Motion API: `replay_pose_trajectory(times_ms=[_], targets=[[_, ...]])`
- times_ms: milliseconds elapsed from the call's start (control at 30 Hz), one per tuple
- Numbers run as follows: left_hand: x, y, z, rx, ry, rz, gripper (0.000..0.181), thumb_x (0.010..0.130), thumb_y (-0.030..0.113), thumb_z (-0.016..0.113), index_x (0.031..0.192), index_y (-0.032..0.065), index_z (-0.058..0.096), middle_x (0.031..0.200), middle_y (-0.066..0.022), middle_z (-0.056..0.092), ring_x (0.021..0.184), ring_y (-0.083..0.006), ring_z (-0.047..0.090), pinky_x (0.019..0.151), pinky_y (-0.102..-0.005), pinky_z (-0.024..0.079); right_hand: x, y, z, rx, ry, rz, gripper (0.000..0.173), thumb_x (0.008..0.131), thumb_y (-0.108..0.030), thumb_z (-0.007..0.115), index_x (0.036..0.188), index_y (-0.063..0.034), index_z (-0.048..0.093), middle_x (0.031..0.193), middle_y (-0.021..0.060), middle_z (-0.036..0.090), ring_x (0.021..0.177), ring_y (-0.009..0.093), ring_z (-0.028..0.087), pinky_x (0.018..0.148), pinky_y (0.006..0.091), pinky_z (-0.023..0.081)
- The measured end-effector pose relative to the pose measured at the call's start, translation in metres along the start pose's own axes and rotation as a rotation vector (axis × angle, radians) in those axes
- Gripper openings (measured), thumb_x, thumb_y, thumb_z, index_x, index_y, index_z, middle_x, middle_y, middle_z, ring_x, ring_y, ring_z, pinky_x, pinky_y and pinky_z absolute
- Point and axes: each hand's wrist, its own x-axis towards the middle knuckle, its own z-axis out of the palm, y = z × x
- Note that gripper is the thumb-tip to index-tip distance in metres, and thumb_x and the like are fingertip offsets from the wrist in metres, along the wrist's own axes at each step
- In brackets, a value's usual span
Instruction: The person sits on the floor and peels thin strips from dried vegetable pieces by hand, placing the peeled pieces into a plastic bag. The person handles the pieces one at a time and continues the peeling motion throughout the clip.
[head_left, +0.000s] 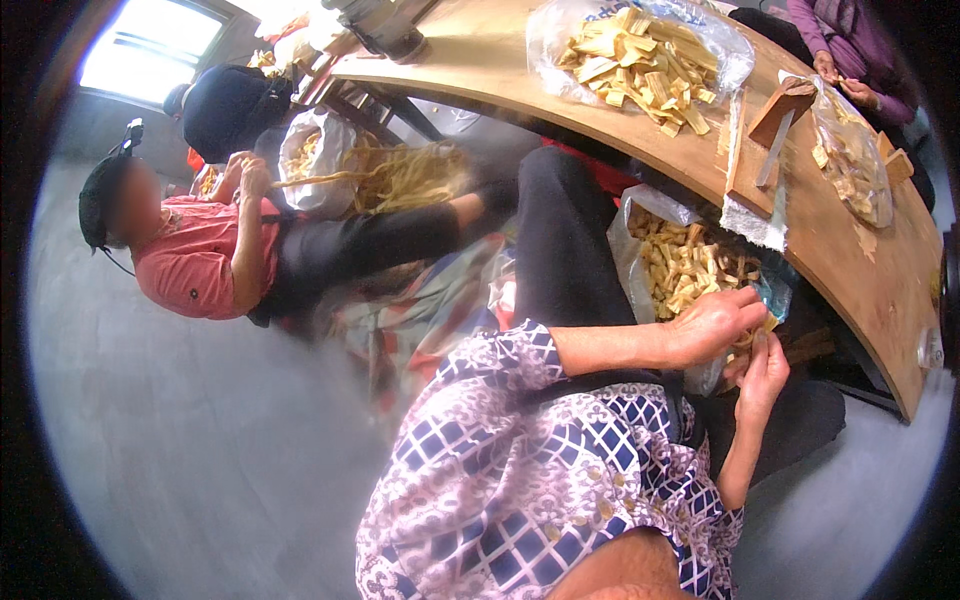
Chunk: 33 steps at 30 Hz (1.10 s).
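Observation:
My left hand (712, 326) reaches in from the upper sleeve, its fingertips pinching a small yellow strip (770, 322) of what looks like dried plant material. Close against it, my right hand (761, 371) has its thumb and fingers together at the same piece; the fingers partly hide it. Just beyond both hands, below the table edge, an open plastic bag (626, 251) holds many small folded or knotted yellow pieces (682, 262). On the wooden table (840, 247), flat yellow pieces (637, 64) lie heaped on a clear plastic bag (544, 56).
A wooden block with a metal blade (775, 148) stands on the table near another bag of pieces (851, 161). A co-worker in a red shirt (202, 255) holds a long strip at left, by a white sack (319, 161). Another person's hands (844, 79) work across the table.

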Motion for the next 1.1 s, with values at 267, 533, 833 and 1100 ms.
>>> replay_pose_trajectory(times_ms=[267, 533, 833, 1100], targets=[[-0.012, -0.019, -0.014, -0.103, -0.218, 0.116, 0.028, 0.062, 0.005, 0.063, 0.086, 0.0021, 0.051, 0.082, -0.0147, 0.054, 0.079, -0.0339, 0.056, 0.065, -0.0391, 0.047, -0.012, 0.001, -0.005, 0.204, -0.426, 0.228, 0.030, 0.096, -0.027, 0.041, 0.108, -0.0012, 0.051, 0.077, 0.0084, 0.062, 0.045, 0.010, 0.054, 0.037, 0.0167, 0.032], [-0.013, -0.022, 0.008, -0.348, 0.044, -0.459, 0.015, 0.068, 0.005, 0.063, 0.082, 0.0022, 0.062, 0.071, -0.0092, 0.061, 0.068, -0.0164, 0.060, 0.062, -0.0299, 0.049, -0.005, 0.001, 0.010, -0.044, -0.156, -0.179, 0.026, 0.087, -0.013, 0.058, 0.108, 0.0029, 0.054, 0.085, 0.0050, 0.062, 0.064, 0.009, 0.059, 0.054, 0.0199, 0.046], [-0.024, -0.026, 0.004, -0.249, -0.163, -0.434, 0.025, 0.075, -0.003, 0.062, 0.099, 0.0018, 0.057, 0.088, -0.0060, 0.062, 0.079, -0.0123, 0.060, 0.070, -0.0260, 0.051, 0.000, 0.013, 0.000, 0.365, -0.394, 0.132, 0.026, 0.086, -0.011, 0.057, 0.107, 0.0038, 0.058, 0.096, 0.0047, 0.062, 0.084, 0.012, 0.061, 0.081, 0.0259, 0.050], [-0.024, -0.009, -0.014, 0.211, -0.307, -0.088, 0.028, 0.072, 0.000, 0.062, 0.098, 0.0036, 0.052, 0.085, -0.0119, 0.055, 0.076, -0.0277, 0.059, 0.065, -0.0335, 0.049, 0.001, 0.032, 0.008, 0.242, -0.300, -0.056, 0.024, 0.091, -0.018, 0.053, 0.102, 0.0013, 0.061, 0.090, 0.0060, 0.065, 0.079, 0.012, 0.062, 0.073, 0.0255, 0.050]])
